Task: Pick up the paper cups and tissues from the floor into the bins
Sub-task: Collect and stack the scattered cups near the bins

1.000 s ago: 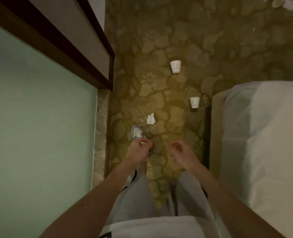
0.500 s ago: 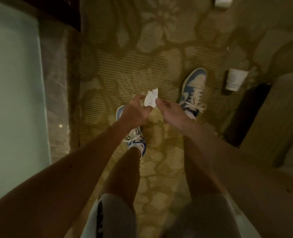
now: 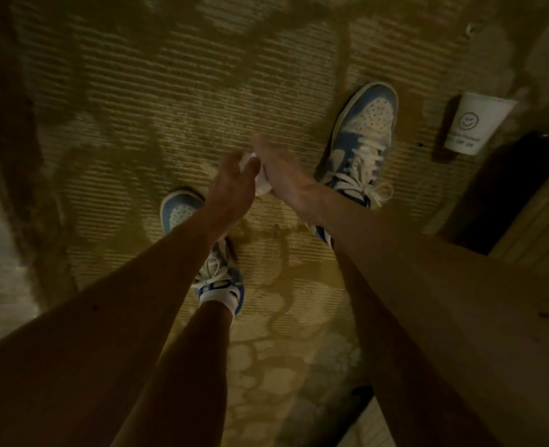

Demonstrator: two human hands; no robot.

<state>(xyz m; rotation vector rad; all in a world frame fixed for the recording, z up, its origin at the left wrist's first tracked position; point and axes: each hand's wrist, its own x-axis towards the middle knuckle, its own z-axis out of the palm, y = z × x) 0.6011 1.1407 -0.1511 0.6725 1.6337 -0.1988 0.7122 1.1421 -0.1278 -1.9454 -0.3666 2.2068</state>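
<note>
Tissue [image 3: 263,186]: small white crumpled wad, caught between my two grips, low over the carpet [image 3: 131,124] in the space between the shoes. Only slivers of it show past the fingers. I cannot tell whether it is clear of the carpet or touching it.

Left grip [image 3: 232,185]: bare hand, fingers curled over the wad, white showing between two of them. It has hold of the tissue.

Right grip [image 3: 284,177]: bare hand, pressed against the other side of the wad. Fingers look stretched forward, but motion blur smears them. I cannot tell whether it pinches the tissue or just lies against it.

Paper cup [image 3: 474,124]: white, smiley face printed on its wall, on its side on the carpet at far right, well apart from both grips.

Right shoe [image 3: 363,133]: blue and white, laced, between the grips and the cup. Left shoe [image 3: 183,214]: same pair, partly hidden under my left forearm.

A dark gap [image 3: 505,188] sits just below the cup.
</note>
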